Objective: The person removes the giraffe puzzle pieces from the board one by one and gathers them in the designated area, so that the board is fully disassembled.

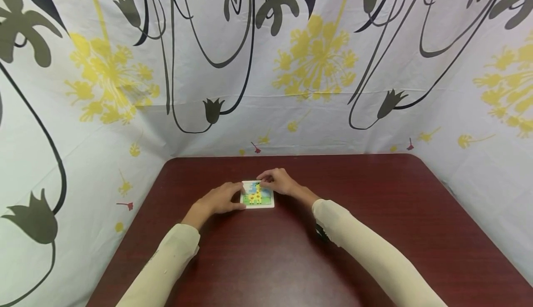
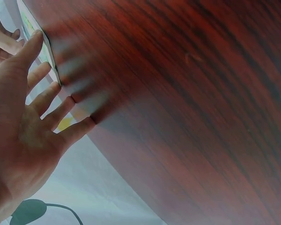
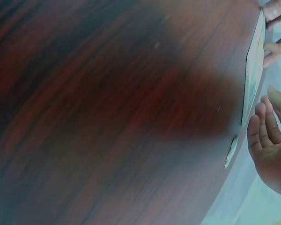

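Observation:
A small picture board (image 1: 265,199) with a white border lies flat on the table, showing a yellow giraffe on green and blue; it looks like a child's puzzle. At its left edge is my left hand (image 1: 222,198), thumb by the near corner and straight, spread fingers along the side. My right hand (image 1: 285,183) hovers over the far right corner, fingers loosely bent. In the right wrist view its thumb and fingers (image 3: 255,136) stand apart with nothing seen between them. A small thin flat piece (image 3: 231,151) lies on the table just beyond the board, close to that hand.
The dark red wooden table (image 1: 266,260) has rounded far corners. A white cloth (image 1: 233,80) with grey plants and yellow flowers hangs behind it and along both sides. Cream sleeves cover both forearms.

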`<state>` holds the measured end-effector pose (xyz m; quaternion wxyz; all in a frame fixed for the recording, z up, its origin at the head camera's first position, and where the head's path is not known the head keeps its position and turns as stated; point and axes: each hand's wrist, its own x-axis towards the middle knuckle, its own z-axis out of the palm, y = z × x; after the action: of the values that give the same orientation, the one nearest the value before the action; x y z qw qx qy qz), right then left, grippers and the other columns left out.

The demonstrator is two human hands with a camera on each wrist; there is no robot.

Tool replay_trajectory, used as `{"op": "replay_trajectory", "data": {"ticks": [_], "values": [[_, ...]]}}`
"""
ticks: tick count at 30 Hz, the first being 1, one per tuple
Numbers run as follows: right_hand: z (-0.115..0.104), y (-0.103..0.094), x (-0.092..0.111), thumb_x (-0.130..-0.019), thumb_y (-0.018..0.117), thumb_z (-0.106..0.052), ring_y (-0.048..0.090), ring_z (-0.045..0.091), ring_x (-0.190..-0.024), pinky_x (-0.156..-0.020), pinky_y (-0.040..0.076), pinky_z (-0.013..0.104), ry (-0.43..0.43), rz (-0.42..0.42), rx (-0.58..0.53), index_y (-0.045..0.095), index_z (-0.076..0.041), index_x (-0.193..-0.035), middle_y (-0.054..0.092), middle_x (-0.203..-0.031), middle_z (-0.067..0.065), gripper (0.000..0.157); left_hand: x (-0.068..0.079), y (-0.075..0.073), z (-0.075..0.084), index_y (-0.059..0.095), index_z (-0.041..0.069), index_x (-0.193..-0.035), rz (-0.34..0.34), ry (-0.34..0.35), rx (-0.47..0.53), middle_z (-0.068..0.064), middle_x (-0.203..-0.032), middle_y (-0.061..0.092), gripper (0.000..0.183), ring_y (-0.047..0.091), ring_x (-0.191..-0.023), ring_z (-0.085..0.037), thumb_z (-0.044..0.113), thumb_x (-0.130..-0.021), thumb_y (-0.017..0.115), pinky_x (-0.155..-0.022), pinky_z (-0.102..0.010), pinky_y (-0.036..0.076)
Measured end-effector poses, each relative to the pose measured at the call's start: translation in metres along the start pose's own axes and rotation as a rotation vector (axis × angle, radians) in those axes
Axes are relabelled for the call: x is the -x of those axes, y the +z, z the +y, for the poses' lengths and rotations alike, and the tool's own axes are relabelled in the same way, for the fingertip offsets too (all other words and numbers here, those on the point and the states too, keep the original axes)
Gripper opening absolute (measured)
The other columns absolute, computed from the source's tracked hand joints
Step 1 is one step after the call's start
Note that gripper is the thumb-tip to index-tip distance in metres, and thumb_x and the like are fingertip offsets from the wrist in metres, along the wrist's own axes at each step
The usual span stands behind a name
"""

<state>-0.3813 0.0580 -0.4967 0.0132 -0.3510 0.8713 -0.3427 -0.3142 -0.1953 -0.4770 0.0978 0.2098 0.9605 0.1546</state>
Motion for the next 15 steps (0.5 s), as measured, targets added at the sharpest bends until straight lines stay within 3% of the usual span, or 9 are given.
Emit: {"op": "replay_trajectory", "data": {"ticks": [15], "values": [[-0.013, 0.014, -0.011, -0.098, 0.072, -0.01, 0.071, 0.017, -0.087, -0.079, 0.057, 0.028, 0.0, -0.057, 0.012, 0.075, -0.002, -0.122, 0.075, -0.097, 0.008, 0.025, 0.003, -0.001, 0.0, 0.062, 0.022, -0.128, 0.016, 0.026, 0.016, -0.004, -0.139, 0.058, 0.043, 0.053, -0.128, -0.023, 0.045, -0.094, 0.076, -0.103, -0.052, 0.047]]}}
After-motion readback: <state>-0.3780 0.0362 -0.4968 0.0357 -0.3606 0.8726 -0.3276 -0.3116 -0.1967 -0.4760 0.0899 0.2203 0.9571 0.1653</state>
